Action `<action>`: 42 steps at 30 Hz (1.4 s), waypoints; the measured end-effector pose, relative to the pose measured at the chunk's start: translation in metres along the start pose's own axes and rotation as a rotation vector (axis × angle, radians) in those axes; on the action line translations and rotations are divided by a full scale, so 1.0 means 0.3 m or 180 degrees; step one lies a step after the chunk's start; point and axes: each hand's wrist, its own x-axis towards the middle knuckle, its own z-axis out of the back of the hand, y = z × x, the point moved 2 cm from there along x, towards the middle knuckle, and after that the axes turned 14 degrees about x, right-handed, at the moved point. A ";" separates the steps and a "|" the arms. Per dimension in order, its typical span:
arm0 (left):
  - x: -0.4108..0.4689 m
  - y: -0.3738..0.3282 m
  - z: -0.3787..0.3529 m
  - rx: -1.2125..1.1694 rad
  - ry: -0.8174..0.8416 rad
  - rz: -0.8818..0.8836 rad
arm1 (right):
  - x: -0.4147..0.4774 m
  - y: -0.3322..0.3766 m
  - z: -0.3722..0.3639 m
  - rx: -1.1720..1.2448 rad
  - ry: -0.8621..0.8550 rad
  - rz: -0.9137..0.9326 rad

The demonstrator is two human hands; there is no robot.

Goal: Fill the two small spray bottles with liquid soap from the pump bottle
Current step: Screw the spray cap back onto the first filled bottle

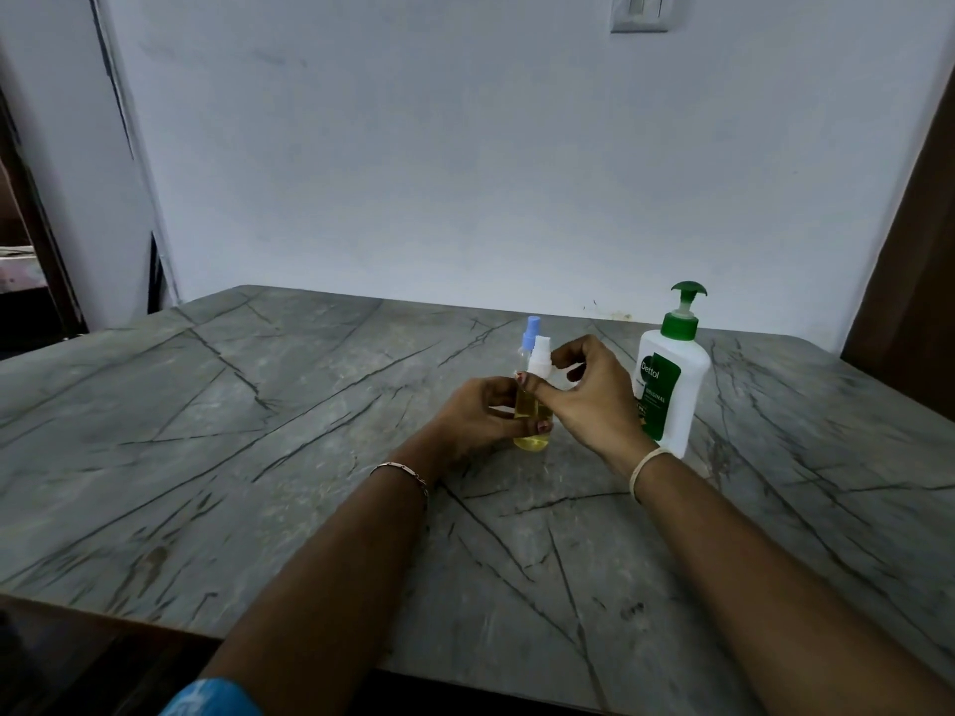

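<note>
Gripping the small bottle (530, 442) round its middle, the left hand (475, 416) braces it upright at the centre of the frame, its base seemingly resting on the grey veined surface (258, 431). Yellow liquid shows below and between the fingers, so this bottle looks filled. The right hand (589, 400) pinches the white spray top (540, 356) at the bottle's neck between thumb and curled fingers. That split makes sense for turning a screw top, with one hand holding the body firm while the other twists. Whether the top is being tightened or loosened cannot be told.

Just behind, toward the top of the frame, a second small bottle with a blue top (532, 334) stands upright. It is mostly hidden by the first, so its fill cannot be judged.

The pump bottle (666, 390) stands right of centre, just beside the right hand and probably kept within easy reach for refilling. It is white, with a green pump head and collar. Its green label reads "Dettol", with "ORIGINAL" beneath; the smaller print is too small to read.
</note>
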 end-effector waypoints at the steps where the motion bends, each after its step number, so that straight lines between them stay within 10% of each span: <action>1: 0.002 0.001 -0.001 0.0010 0.0011 0.0010 | -0.003 0.001 0.003 0.0145 0.0033 -0.0060; 7: -0.001 0.008 -0.003 0.0009 -0.0055 -0.0035 | -0.008 0.009 -0.007 0.1108 0.0359 -0.0301; 14: 0.003 0.002 0.002 0.0017 0.0064 0.0006 | 0.003 0.013 0.030 0.1085 -0.0386 -0.0251; 23: 0.002 0.012 0.001 -0.0073 0.0055 0.0007 | -0.005 0.018 -0.002 0.0938 0.0391 -0.0213; 42: 0.003 0.010 0.002 -0.0061 0.0094 0.0050 | -0.008 0.021 0.022 0.0368 -0.0198 0.0088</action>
